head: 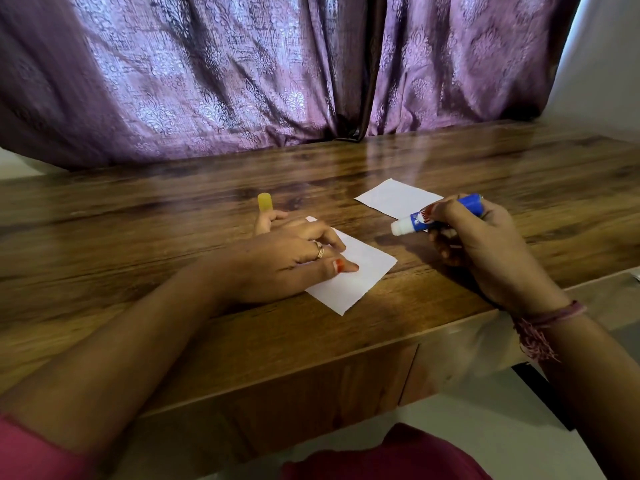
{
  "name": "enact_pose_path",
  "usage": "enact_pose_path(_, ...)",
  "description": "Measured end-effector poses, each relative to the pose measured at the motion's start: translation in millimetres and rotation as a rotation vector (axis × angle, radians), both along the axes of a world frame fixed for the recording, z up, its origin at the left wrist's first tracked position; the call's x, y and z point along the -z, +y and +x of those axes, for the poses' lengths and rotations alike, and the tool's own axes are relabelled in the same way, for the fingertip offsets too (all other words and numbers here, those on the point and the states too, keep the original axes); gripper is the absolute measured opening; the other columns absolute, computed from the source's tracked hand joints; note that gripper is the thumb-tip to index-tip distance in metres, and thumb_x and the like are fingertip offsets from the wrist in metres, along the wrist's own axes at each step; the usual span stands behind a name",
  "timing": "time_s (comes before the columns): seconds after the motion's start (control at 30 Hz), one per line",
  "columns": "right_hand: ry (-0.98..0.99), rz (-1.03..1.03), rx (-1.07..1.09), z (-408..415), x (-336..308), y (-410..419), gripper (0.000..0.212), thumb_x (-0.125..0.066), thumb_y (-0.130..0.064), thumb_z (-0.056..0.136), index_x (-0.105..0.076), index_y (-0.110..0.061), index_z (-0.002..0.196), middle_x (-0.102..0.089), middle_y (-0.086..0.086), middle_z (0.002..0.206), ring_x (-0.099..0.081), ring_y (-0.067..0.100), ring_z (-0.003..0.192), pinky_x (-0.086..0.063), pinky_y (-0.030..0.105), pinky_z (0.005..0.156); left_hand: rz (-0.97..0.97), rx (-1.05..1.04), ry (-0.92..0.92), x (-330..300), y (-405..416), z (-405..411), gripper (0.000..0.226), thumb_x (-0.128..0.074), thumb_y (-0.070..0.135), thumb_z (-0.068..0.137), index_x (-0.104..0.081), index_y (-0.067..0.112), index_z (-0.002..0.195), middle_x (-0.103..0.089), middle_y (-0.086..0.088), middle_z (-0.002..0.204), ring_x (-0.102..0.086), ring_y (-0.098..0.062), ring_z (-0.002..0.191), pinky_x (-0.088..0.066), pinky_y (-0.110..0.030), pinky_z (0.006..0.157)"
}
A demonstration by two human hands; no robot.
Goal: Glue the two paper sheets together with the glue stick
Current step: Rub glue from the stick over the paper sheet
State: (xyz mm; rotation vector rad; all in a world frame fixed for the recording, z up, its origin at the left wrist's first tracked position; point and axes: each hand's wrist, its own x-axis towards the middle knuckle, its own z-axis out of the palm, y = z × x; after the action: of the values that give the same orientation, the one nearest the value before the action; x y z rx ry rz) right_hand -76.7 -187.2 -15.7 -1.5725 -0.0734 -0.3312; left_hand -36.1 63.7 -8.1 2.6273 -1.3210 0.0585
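Left hand [287,261] flat on near paper sheet [360,271], fingers [346,266] spread and pressing it to the table [173,209]. Right hand [485,244] closed around glue stick [436,216], uncapped white tip pointing left, raised just beside the sheet and not yet touching it. Second paper sheet [394,197] lying apart, farther back and partly behind the stick. Yellow cap [264,201] standing just beyond the left hand. For the step in hand: lower tip onto exposed area, stroke away from the holding fingers, cover edges and corners evenly, keep pressure light to avoid wrinkling or shifting.
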Motion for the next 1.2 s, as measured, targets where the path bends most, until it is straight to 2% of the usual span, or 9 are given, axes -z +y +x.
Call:
enact_pose_path(0.13, -0.004, -0.041, 0.01, 1.8, 1.3, 0.1, 0.017, -0.059, -0.013, 0.084, -0.061, -0.015, 0.068, -0.05, 0.001, 0.051, -0.039, 0.011, 0.043, -0.03, 0.018, 0.039, 0.052, -0.051, -0.005, 4.1, -6.7, 2.0, 0.063, -0.009, 0.063, 0.088, -0.059, 0.042, 0.121, -0.039, 0.024, 0.129, -0.022, 0.007, 0.121, 0.0, -0.023, 0.093)
enact_pose_path(0.27, 0.0, -0.039, 0.016, 6.0, 4.0, -2.8, 0.008, -0.06, -0.014, 0.084, -0.064, -0.01, 0.08, -0.053, -0.002, 0.051, -0.043, 0.009, 0.044, -0.034, 0.017, 0.041, 0.028, -0.085, 0.004, 7.6, -9.8, -0.2, 0.067, -0.009, 0.065, 0.087, -0.064, 0.036, 0.112, -0.037, 0.024, 0.12, -0.024, 0.006, 0.116, -0.006, -0.031, 0.096)
enact_pose_path(0.37, 0.082, -0.012, -0.045, 10.5, 3.8, -6.9, 0.008, -0.063, -0.017, 0.083, -0.068, -0.011, 0.082, -0.059, 0.002, 0.059, -0.05, 0.012, 0.051, -0.042, 0.02, 0.046, 0.034, -0.094, -0.01, 7.0, -9.0, -2.1, 0.066, -0.009, 0.064, 0.087, -0.061, 0.038, 0.118, -0.035, 0.024, 0.12, -0.022, 0.005, 0.116, -0.009, -0.037, 0.1)
enact_pose_path(0.47, 0.202, -0.02, -0.188, 16.1, -3.2, -13.9, 0.008, -0.066, -0.015, 0.081, -0.071, -0.01, 0.086, -0.061, 0.004, 0.064, -0.052, 0.014, 0.055, -0.045, 0.022, 0.047, -0.003, -0.103, -0.009, 5.7, -8.2, -2.0, 0.056, -0.014, 0.062, 0.089, -0.053, 0.046, 0.126, -0.035, 0.024, 0.124, -0.021, 0.003, 0.116, -0.011, -0.035, 0.097)
enact_pose_path(0.53, 0.2, -0.084, -0.195, 20.3, -7.3, -15.8, 0.01, -0.066, -0.011, 0.081, -0.069, -0.008, 0.09, -0.062, 0.002, 0.062, -0.054, 0.011, 0.053, -0.045, 0.022, 0.045, -0.013, -0.104, 0.007, 5.7, -7.3, -0.6, 0.047, -0.019, 0.06, 0.09, -0.044, 0.054, 0.13, -0.036, 0.024, 0.127, -0.021, 0.004, 0.118, -0.01, -0.033, 0.095)
enact_pose_path(0.77, 0.076, -0.226, -0.073, 24.6, 2.2, -6.5, 0.014, -0.067, -0.018, 0.079, -0.064, -0.006, 0.083, -0.059, 0.002, 0.051, -0.05, 0.014, 0.042, -0.041, 0.021, 0.039, -0.002, -0.107, 0.04, 10.9, -4.5, 5.5, 0.043, -0.026, 0.063, 0.088, -0.04, 0.059, 0.128, -0.033, 0.027, 0.124, -0.017, 0.007, 0.119, -0.007, -0.025, 0.086)
enact_pose_path(0.93, 0.069, -0.268, -0.081, 25.8, 3.7, -7.0, 0.012, -0.066, -0.018, 0.081, -0.064, -0.006, 0.083, -0.058, 0.003, 0.052, -0.05, 0.014, 0.044, -0.041, 0.023, 0.04, -0.005, -0.118, 0.06, 10.7, -4.7, 5.0, 0.041, -0.03, 0.063, 0.088, -0.041, 0.059, 0.128, -0.034, 0.025, 0.125, -0.018, 0.005, 0.12, -0.01, -0.03, 0.087)
enact_pose_path(1.07, 0.067, -0.306, -0.089, 24.8, 2.8, -6.0, 0.009, -0.067, -0.018, 0.078, -0.067, -0.018, 0.069, -0.057, 0.002, 0.049, -0.049, 0.012, 0.042, -0.04, 0.021, 0.039, -0.003, -0.121, 0.07, 9.4, -5.3, 4.4, 0.042, -0.03, 0.063, 0.087, -0.041, 0.059, 0.128, -0.033, 0.025, 0.126, -0.018, 0.005, 0.12, -0.009, -0.026, 0.082)
enact_pose_path(1.2, 0.06, -0.309, -0.091, 24.7, 2.4, -6.5, 0.014, -0.067, -0.018, 0.078, -0.067, -0.019, 0.065, -0.056, 0.001, 0.048, -0.048, 0.01, 0.04, -0.038, 0.019, 0.038, 0.002, -0.129, 0.073, 9.5, -5.5, 4.2, 0.042, -0.031, 0.064, 0.088, -0.041, 0.059, 0.128, -0.034, 0.024, 0.128, -0.017, 0.005, 0.12, -0.009, -0.028, 0.084)
